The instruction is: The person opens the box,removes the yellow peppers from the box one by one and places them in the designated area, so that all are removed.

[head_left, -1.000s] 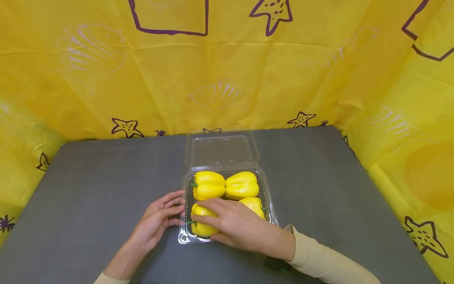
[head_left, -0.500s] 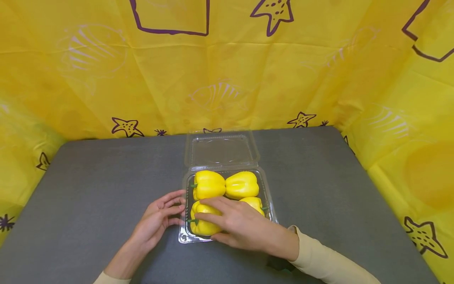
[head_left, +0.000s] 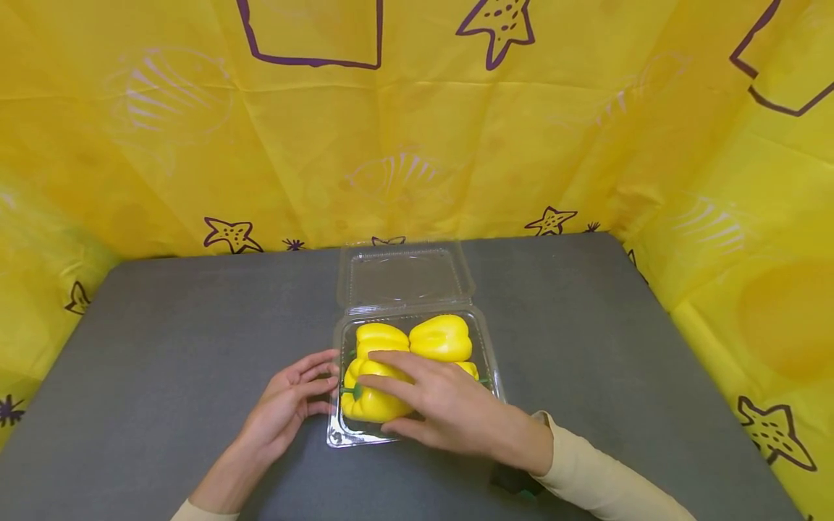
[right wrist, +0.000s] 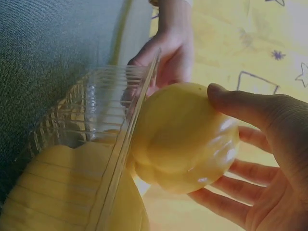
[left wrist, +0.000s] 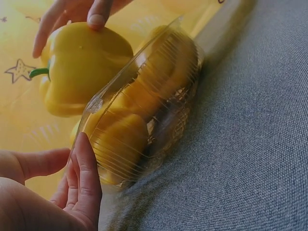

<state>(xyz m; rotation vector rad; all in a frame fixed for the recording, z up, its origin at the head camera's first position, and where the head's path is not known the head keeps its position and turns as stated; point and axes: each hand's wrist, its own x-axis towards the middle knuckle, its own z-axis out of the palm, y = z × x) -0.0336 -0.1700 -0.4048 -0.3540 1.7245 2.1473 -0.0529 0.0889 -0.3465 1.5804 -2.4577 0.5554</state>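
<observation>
My right hand [head_left: 449, 409] grips a yellow bell pepper [head_left: 368, 405] with a green stem pointing left. The pepper is raised above the rim of a clear plastic clamshell container [head_left: 357, 438], as the left wrist view shows. Thumb and fingers lie across the pepper from each other in the right wrist view. My left hand [head_left: 283, 401] pinches the container's left rim between thumb and fingers [left wrist: 88, 178]. Three more yellow peppers lie inside: one at the back left [head_left: 381, 336], one at the back right [head_left: 441, 337] and a front right pepper [head_left: 468, 369], partly hidden by my right hand.
The hinged clear lid [head_left: 407, 278] lies folded back behind the container. Under my right wrist sits a dark object [head_left: 511, 479] with a bit of green, mostly hidden. A grey tabletop [head_left: 195, 347] spreads around, and a yellow printed cloth [head_left: 417, 116] hangs behind it.
My right hand has lifted the front left pepper from its place in the container; it now overlaps the back left pepper in the head view. My left hand has stayed at the rim.
</observation>
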